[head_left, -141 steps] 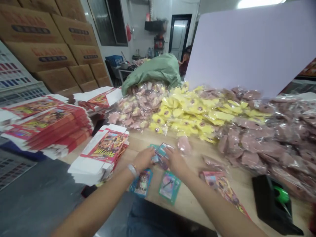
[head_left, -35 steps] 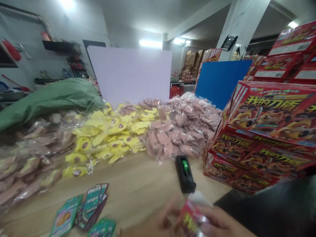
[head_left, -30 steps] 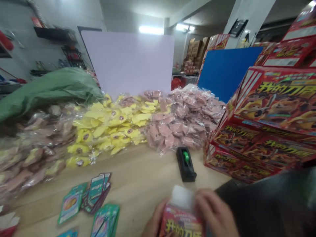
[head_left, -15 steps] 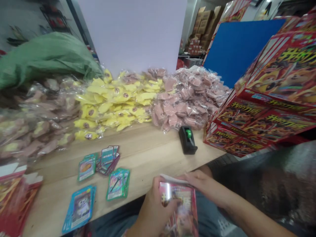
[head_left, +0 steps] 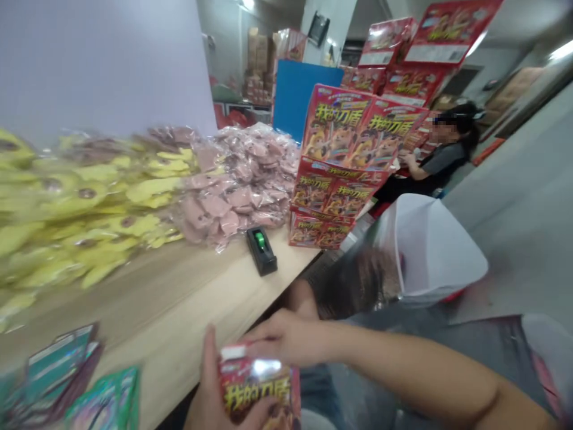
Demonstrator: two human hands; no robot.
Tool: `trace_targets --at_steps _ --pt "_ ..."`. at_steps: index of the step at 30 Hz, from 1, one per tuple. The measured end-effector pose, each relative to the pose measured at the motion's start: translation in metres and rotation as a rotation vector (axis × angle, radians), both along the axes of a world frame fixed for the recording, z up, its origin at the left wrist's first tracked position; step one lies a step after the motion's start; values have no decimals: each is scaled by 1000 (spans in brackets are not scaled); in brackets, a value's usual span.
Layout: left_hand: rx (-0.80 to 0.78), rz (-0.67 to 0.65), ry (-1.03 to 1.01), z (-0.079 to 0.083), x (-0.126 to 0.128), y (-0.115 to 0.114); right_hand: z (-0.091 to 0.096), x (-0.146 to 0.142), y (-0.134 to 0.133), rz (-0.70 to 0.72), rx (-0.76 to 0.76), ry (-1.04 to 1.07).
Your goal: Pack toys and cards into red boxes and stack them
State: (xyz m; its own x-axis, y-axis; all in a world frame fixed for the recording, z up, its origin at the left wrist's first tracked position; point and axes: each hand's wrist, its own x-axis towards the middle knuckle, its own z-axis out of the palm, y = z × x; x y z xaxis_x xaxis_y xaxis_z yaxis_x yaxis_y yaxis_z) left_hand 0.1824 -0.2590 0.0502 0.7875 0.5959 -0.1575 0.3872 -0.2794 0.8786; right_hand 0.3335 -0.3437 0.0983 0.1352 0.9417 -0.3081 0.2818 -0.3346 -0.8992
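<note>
My left hand (head_left: pixel 212 388) is wrapped around a small red printed box (head_left: pixel 259 385) low in the view, its thumb across the front. My right hand (head_left: pixel 286 337) rests at the top of that box, with its fingers closed at the upper edge beside a white flap (head_left: pixel 233 352). The box's lower end is cut off by the frame. On the table (head_left: pixel 179 310) beyond lies a black tape dispenser (head_left: pixel 262 251) with a green roll. Green-bordered cards (head_left: pixel 110 397) and dark-bordered cards (head_left: pixel 58 370) lie to the left.
Bagged yellow pieces (head_left: pixel 89 203) and bagged pink pieces (head_left: pixel 242 185) are heaped along the back. Stacked red boxes (head_left: pixel 335 173) stand at the table's right end. A large clear bag with a white rim (head_left: pixel 439 245) is at the right. Another person (head_left: pixel 447 161) sits farther off.
The view has swung to the right, so the heaps and cards shift left and another person appears. Both hands stay on the box, and its white top flap has folded down mostly out of sight.
</note>
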Motion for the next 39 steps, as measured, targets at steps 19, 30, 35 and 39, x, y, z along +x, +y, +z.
trace_targets --at_steps 19,30,35,39 --pt "-195 49 -244 -10 -3 4 -5 -19 -8 -123 177 -105" --pt "-271 -173 -68 18 -9 49 -21 -21 -15 -394 175 320" --pt "-358 -89 -69 2 -11 42 -20 -17 -6 -393 132 312" --pt "-448 -161 -106 -5 -15 45 -8 -19 -9 -189 141 211"
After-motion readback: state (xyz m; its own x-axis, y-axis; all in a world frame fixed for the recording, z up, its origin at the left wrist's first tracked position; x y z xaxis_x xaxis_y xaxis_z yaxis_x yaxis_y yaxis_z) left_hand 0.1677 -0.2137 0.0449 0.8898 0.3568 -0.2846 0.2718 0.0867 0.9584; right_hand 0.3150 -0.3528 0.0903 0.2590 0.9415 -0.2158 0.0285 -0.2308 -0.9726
